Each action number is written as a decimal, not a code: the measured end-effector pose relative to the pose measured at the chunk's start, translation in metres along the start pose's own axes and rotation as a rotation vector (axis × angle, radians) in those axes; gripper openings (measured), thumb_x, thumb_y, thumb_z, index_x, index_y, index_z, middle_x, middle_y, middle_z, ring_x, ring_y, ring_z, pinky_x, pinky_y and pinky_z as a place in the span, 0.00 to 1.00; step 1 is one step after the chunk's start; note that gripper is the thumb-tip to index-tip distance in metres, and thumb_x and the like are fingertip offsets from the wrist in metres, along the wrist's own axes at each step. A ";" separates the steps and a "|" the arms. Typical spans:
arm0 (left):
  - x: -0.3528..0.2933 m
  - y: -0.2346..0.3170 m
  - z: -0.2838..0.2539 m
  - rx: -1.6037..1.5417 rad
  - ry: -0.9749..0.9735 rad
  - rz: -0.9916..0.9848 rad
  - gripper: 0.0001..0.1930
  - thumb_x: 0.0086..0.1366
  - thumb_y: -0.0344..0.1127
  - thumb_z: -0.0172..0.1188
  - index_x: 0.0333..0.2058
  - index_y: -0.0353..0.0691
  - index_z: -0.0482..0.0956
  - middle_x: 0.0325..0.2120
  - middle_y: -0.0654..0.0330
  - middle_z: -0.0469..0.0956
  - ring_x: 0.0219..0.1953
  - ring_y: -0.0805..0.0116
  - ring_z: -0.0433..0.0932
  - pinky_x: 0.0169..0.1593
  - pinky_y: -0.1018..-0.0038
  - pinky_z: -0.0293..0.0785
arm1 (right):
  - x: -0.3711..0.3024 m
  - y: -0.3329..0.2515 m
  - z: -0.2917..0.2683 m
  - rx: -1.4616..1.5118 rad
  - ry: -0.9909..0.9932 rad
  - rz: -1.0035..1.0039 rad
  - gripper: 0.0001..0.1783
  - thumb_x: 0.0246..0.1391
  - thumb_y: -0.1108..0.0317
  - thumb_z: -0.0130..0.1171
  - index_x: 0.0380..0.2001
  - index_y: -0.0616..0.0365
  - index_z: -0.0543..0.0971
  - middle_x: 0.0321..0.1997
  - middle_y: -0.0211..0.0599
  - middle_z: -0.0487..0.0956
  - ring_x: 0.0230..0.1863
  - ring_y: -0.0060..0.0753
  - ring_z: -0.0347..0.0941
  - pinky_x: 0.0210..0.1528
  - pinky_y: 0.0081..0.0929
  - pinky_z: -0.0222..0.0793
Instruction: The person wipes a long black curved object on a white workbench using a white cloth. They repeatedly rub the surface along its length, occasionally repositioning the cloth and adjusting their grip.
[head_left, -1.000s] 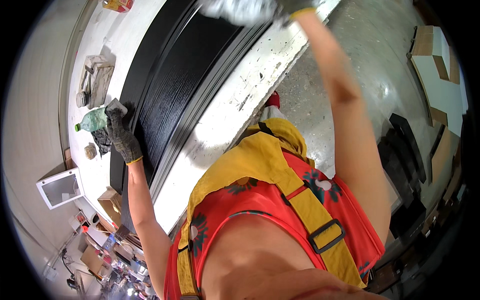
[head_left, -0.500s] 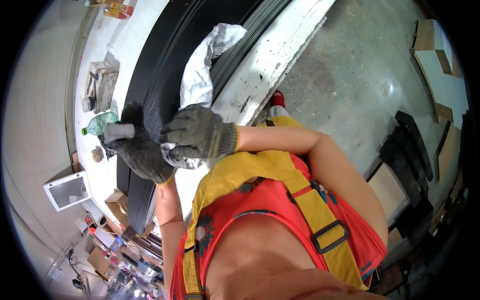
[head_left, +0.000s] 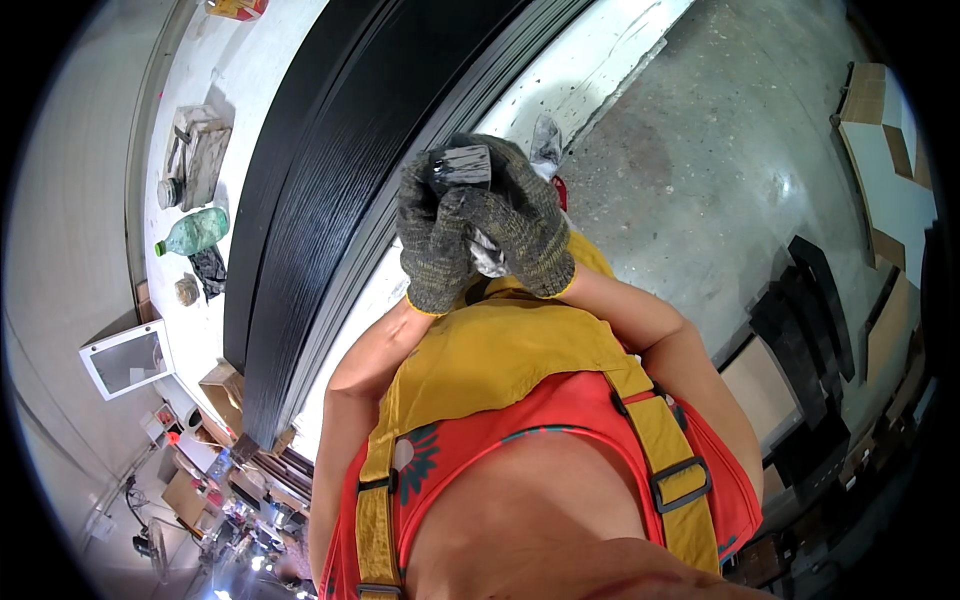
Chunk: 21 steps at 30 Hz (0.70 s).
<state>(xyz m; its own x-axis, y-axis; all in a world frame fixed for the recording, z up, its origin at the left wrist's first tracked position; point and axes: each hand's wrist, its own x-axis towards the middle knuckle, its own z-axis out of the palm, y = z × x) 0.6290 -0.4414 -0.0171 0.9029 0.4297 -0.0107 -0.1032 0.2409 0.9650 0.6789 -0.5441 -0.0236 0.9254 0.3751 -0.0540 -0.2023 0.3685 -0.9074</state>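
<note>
Both my hands are together over the near edge of the black panel (head_left: 340, 190), in dark grey knit gloves. My left hand (head_left: 432, 235) is closed round a small dark block with a streaked grey face (head_left: 464, 167). Pressed against it, my right hand (head_left: 525, 215) is closed on a crumpled white cloth (head_left: 488, 258). Part of the cloth shows below the fingers, and another end sticks out past the right hand. The panel has a wood-grain surface and a ridged edge, and lies on a white worktop.
Left of the panel are a green plastic bottle (head_left: 195, 232), a jar (head_left: 187, 291), a stained box (head_left: 205, 150) and a white-framed pane (head_left: 127, 360). Black pieces (head_left: 800, 330) lie on the concrete floor at right, near cardboard-edged boards (head_left: 885, 150).
My left hand has come right, off the panel, bringing the block to my right hand. The cloth, which lay stretched along the panel, is now gathered by my right hand.
</note>
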 end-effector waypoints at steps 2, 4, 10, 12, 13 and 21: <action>0.002 -0.001 0.001 0.089 -0.042 -0.066 0.21 0.67 0.28 0.58 0.58 0.37 0.68 0.48 0.59 0.76 0.47 0.71 0.76 0.51 0.72 0.75 | 0.003 -0.002 -0.012 -0.179 -0.002 -0.096 0.27 0.48 0.69 0.71 0.53 0.59 0.77 0.54 0.41 0.77 0.55 0.39 0.74 0.56 0.34 0.73; 0.005 0.001 0.002 0.192 -0.072 -0.128 0.22 0.68 0.30 0.57 0.60 0.37 0.67 0.48 0.60 0.76 0.44 0.72 0.75 0.49 0.73 0.75 | 0.011 -0.009 -0.022 -0.367 -0.081 -0.319 0.23 0.50 0.71 0.69 0.51 0.61 0.78 0.52 0.40 0.78 0.54 0.35 0.75 0.55 0.33 0.73; 0.011 0.044 -0.013 0.165 0.013 0.042 0.30 0.64 0.25 0.58 0.65 0.37 0.62 0.49 0.48 0.78 0.32 0.73 0.79 0.38 0.74 0.80 | 0.057 -0.045 -0.057 0.064 0.043 -0.173 0.17 0.58 0.69 0.65 0.48 0.64 0.78 0.47 0.38 0.82 0.46 0.29 0.79 0.48 0.27 0.76; 0.013 0.074 -0.036 0.337 0.116 0.188 0.24 0.70 0.33 0.54 0.62 0.33 0.67 0.46 0.48 0.79 0.32 0.72 0.78 0.40 0.74 0.77 | 0.083 -0.043 -0.090 -0.546 0.120 -0.462 0.18 0.57 0.69 0.66 0.50 0.63 0.79 0.44 0.38 0.83 0.44 0.29 0.80 0.45 0.27 0.77; 0.015 0.086 -0.049 0.402 0.211 0.250 0.22 0.70 0.33 0.52 0.61 0.33 0.68 0.46 0.50 0.80 0.35 0.72 0.78 0.41 0.75 0.76 | 0.097 -0.045 -0.101 -0.868 0.134 -0.632 0.18 0.57 0.69 0.66 0.51 0.61 0.79 0.44 0.36 0.83 0.43 0.30 0.80 0.45 0.26 0.77; 0.016 0.065 -0.122 0.602 0.585 0.281 0.17 0.72 0.30 0.48 0.54 0.26 0.73 0.46 0.48 0.80 0.48 0.60 0.80 0.52 0.67 0.76 | 0.144 -0.067 -0.074 -1.223 0.226 -0.997 0.19 0.42 0.67 0.76 0.40 0.53 0.83 0.36 0.39 0.81 0.37 0.44 0.79 0.37 0.38 0.75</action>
<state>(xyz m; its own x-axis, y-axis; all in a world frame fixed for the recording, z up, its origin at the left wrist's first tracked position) 0.5859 -0.3131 0.0137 0.5019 0.8203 0.2743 0.0974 -0.3687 0.9244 0.8493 -0.5774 -0.0016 0.5731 0.2431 0.7826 0.7511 -0.5378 -0.3830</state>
